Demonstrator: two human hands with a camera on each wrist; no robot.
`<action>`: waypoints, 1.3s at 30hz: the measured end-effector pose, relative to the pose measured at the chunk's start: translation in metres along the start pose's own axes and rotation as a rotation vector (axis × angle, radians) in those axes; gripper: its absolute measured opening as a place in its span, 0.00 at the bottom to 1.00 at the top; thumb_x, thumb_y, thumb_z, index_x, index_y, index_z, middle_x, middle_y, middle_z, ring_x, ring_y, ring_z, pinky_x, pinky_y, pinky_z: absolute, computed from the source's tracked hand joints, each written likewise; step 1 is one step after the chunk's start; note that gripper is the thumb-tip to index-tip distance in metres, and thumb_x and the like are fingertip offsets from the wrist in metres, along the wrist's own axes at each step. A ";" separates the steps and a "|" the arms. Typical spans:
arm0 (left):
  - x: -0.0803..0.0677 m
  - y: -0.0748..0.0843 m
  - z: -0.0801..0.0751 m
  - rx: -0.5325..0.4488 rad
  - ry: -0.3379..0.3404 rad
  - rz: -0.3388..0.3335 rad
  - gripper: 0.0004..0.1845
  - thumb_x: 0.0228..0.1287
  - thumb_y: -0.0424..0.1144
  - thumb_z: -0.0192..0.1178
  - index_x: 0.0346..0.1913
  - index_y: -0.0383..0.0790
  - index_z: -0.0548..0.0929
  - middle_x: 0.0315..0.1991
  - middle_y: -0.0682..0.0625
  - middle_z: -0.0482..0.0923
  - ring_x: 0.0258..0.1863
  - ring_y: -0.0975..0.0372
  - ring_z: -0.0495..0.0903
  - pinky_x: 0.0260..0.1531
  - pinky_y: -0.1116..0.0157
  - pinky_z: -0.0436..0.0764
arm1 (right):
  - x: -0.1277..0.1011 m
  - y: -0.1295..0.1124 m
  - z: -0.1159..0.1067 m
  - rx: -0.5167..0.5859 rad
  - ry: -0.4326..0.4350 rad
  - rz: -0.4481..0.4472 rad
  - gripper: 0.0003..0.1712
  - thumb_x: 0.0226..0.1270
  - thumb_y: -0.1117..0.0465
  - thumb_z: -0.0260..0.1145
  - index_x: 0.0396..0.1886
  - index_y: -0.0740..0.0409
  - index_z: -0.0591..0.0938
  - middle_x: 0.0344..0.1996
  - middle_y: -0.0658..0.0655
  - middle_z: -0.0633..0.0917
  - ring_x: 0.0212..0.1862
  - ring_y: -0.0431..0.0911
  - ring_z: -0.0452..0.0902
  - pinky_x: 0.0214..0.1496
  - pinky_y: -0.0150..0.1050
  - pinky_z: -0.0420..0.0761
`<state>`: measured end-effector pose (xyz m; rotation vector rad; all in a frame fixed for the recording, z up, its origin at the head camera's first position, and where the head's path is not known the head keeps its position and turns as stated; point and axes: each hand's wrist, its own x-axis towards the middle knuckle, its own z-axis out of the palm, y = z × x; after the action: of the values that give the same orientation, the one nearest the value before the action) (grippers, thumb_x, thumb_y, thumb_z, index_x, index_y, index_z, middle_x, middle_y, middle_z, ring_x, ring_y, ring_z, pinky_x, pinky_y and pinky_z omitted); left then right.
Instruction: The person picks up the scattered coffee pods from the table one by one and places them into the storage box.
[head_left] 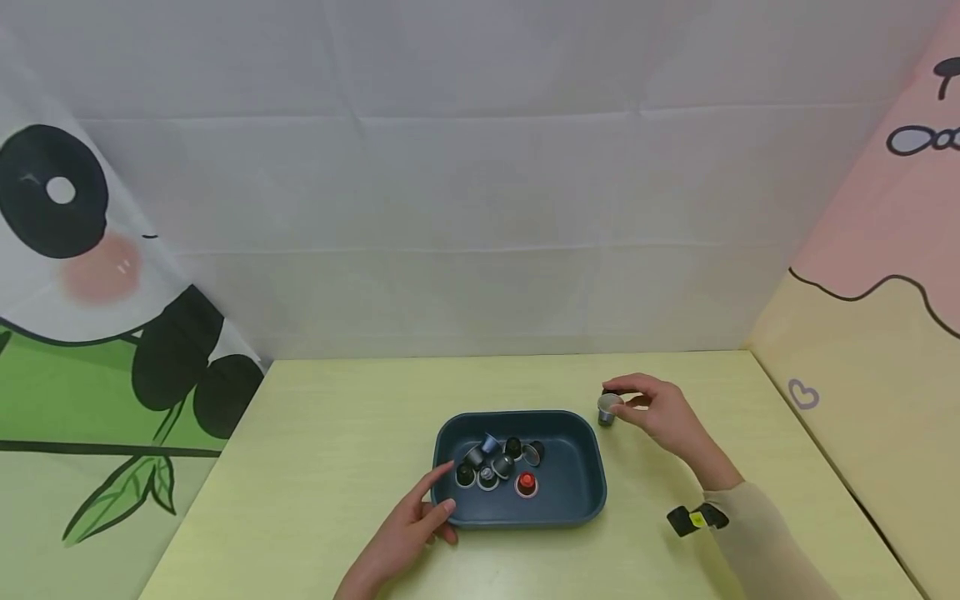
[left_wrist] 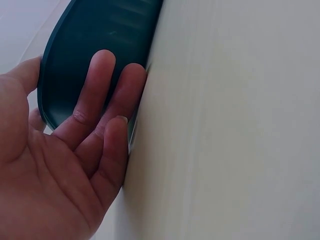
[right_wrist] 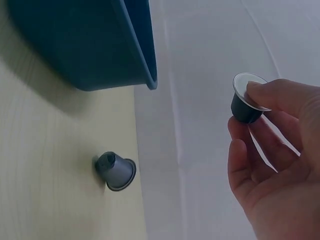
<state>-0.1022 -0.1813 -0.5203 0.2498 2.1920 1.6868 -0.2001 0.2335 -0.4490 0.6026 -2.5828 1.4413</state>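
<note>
A dark blue tray sits mid-table with several coffee capsules in it, one of them red. My left hand rests against the tray's near left corner, its fingers lying fairly straight on the outer wall. To the right of the tray, my right hand pinches a dark capsule with a silver foil lid between thumb and fingers and holds it off the table. A grey capsule stands on the table just below it, beside the tray's far right corner.
The table is pale yellow-green, closed in by a white backdrop and by printed panels on the left and right. A black and yellow device is strapped at my right wrist.
</note>
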 end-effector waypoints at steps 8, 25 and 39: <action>-0.001 0.000 0.000 0.001 0.002 -0.004 0.32 0.76 0.44 0.55 0.78 0.50 0.58 0.25 0.41 0.85 0.29 0.51 0.85 0.31 0.66 0.75 | 0.004 -0.012 0.009 0.037 -0.023 -0.020 0.18 0.62 0.71 0.72 0.52 0.61 0.85 0.50 0.58 0.84 0.46 0.43 0.80 0.45 0.40 0.82; 0.000 -0.002 0.000 0.013 0.003 -0.006 0.32 0.76 0.45 0.55 0.78 0.51 0.57 0.26 0.41 0.85 0.30 0.50 0.85 0.32 0.65 0.75 | 0.032 -0.029 0.039 0.104 -0.067 -0.038 0.18 0.64 0.65 0.73 0.53 0.60 0.85 0.51 0.58 0.84 0.46 0.50 0.82 0.48 0.38 0.81; 0.000 -0.001 0.000 0.010 0.001 -0.012 0.33 0.76 0.46 0.55 0.78 0.51 0.57 0.25 0.41 0.85 0.30 0.51 0.85 0.32 0.65 0.75 | 0.060 -0.028 0.063 0.307 -0.040 0.097 0.20 0.65 0.61 0.72 0.56 0.60 0.84 0.51 0.61 0.83 0.50 0.55 0.80 0.49 0.39 0.80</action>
<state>-0.1027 -0.1818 -0.5214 0.2381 2.1993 1.6703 -0.2386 0.1507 -0.4425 0.5517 -2.4685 1.8958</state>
